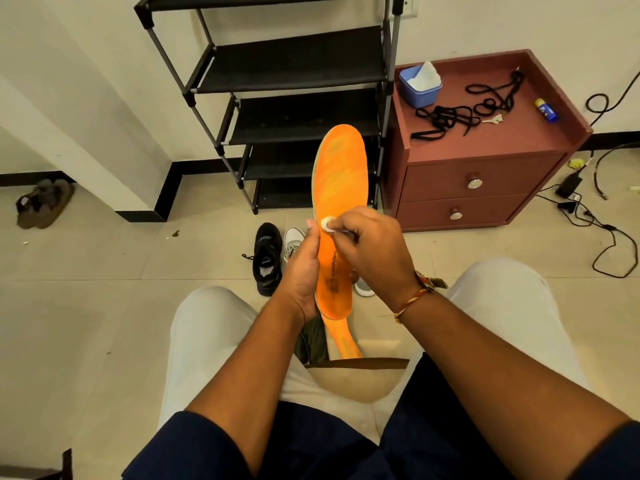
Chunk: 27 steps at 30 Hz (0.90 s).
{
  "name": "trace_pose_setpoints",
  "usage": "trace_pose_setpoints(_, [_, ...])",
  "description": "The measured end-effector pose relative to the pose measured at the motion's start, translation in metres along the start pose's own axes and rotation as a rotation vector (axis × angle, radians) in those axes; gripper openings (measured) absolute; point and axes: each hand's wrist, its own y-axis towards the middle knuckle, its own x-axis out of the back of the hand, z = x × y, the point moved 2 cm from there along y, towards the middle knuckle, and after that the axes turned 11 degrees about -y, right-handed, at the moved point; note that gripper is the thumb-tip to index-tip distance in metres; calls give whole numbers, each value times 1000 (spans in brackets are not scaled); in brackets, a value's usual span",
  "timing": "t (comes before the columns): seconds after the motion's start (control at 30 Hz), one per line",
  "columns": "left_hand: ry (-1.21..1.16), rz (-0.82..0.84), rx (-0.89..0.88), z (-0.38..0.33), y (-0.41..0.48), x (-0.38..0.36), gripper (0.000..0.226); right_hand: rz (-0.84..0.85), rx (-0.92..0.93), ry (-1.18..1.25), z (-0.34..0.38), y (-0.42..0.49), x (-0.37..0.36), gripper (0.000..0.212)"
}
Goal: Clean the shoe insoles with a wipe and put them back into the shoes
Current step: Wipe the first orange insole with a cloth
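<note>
Blue tub (420, 94) holds tissues (426, 74); right hand (372, 247) pinches wipe (327, 224) on insole (341, 168).

Wipe (326, 224) against orange insole (341, 178)

Rack (294, 64) left of cabinet (485, 174); shoes (267, 258) before rack.

black shoe (266, 258), grey shoe (293, 241) on floor (104, 271)
</note>
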Motion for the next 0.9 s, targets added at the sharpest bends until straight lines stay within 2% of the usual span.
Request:
trace_pose_setpoints(0.17, [119, 87, 43, 9, -2, -7, 80, -150, -274, 61, -38, 14, 18, 9])
trace_pose_setpoints(0.3, [145, 115, 65, 13, -1, -10, 82, -60, -526, 342, -57, 11, 10, 8])
trace_pose_setpoints(0.43, [111, 73, 89, 13, -2, -8, 74, -40, -611, 541, -59, 11, 7, 10])
trace_pose_setpoints(0.53, [122, 39, 73, 11, -3, -6, 71, -68, -597, 532, -54, 10, 7, 11])
trace_pose_setpoints(0.67, [32, 3, 33, 4, -5, -7, 69, -40, -453, 448, -37, 5, 3, 10])
trace_pose_setpoints(0.8, [-82, -21, -29, -3, -2, -2, 85, 0, -275, 311, -23, 2, -1, 12])
trace_pose_setpoints(0.9, [-154, -2, -50, -5, 1, 4, 89, 19, -196, 232, -20, 1, -4, 14])
